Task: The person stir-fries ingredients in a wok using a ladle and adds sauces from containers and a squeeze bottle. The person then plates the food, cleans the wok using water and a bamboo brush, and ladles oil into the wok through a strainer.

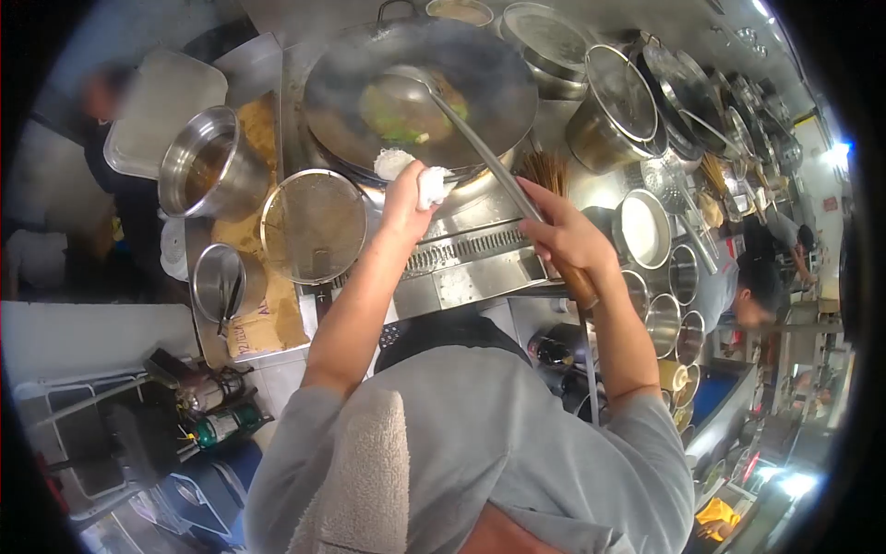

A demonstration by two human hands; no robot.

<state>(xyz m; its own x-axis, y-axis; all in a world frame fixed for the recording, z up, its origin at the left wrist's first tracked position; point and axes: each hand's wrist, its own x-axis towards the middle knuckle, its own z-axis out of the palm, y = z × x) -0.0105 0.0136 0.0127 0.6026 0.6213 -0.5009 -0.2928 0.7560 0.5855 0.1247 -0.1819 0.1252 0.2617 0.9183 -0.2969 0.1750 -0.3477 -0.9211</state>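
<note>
A large dark wok (346,69) sits on the stove in front of me, with green food (392,120) and some liquid in its bottom. My left hand (411,198) is closed on a white cloth (432,186) at the wok's near rim; whether it grips a wok handle beneath is hidden. My right hand (568,233) is wrapped around the long handle of a ladle (489,157). The ladle's bowl lies inside the wok, over the food, and its wooden handle end points back toward my right forearm.
Left of the wok stand a deep steel pot (221,175), a round mesh strainer (314,226) and a small pot (221,282) with utensils. At right are a strainer over a pot (604,129), a bamboo brush (544,171) and a bowl of white contents (643,229). Other people are at both sides.
</note>
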